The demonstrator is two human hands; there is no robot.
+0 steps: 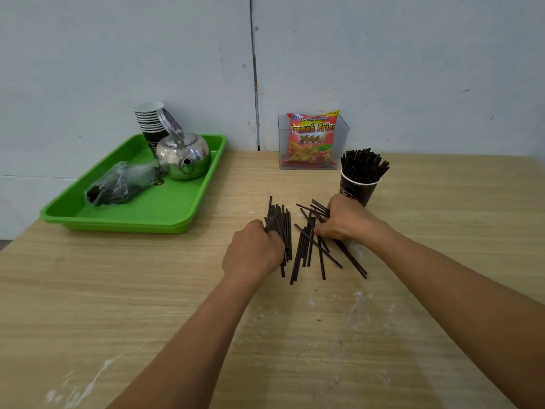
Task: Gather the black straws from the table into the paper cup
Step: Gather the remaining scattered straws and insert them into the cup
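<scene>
Several black straws (306, 249) lie scattered on the wooden table (147, 290) in front of me. My left hand (253, 252) grips a bundle of straws (280, 222) on the left side of the pile. My right hand (345, 218) lies over the right side of the pile, its fingers curled round a few straws there. Just behind my right hand stands a dark paper cup (358, 187), upright, with many black straws (364, 163) sticking out of its top.
A green tray (165, 208) at the back left holds a steel kettle (184, 156), a stack of paper cups (150, 122) and a plastic bag (121, 183). A clear box (284, 154) with a French Fries snack packet (312, 140) stands against the wall.
</scene>
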